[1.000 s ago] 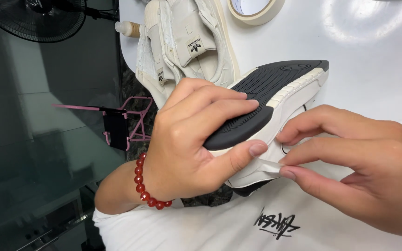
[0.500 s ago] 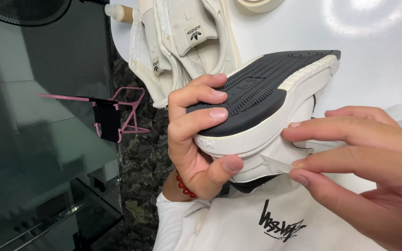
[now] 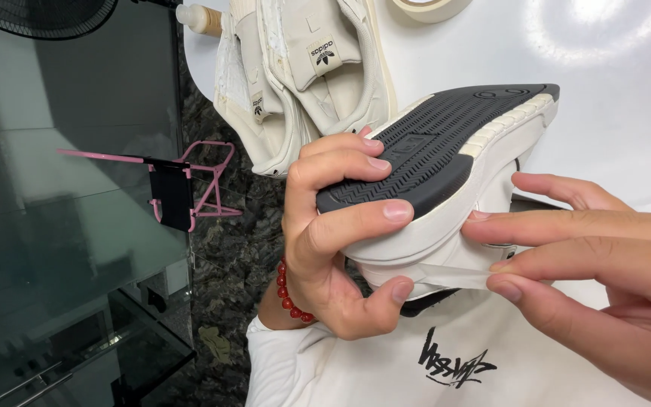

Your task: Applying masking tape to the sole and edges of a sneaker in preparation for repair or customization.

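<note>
My left hand [image 3: 340, 241] grips the heel end of a white sneaker [image 3: 446, 188] turned sole up, its dark ribbed outsole facing me. A red bead bracelet [image 3: 289, 295] circles that wrist. My right hand [image 3: 597, 264] comes in from the right and pinches a strip of clear tape [image 3: 453, 275] stretched along the shoe's white sidewall; my left thumb presses the strip's other end. Part of the shoe's upper is hidden behind my hands.
A second cream sneaker [image 3: 303, 75] lies on the white table [image 3: 612, 90] at the back. A tape roll [image 3: 431, 7] and a small bottle [image 3: 197, 19] sit near the far edge. Left of the table are a glass surface [image 3: 62, 226], a pink stand [image 3: 182, 188] and a fan [image 3: 39, 15].
My left hand has rotated around the heel, so the fingers now wrap the sole from the left. The shoe sits higher and the tape strip is stretched further along the sidewall.
</note>
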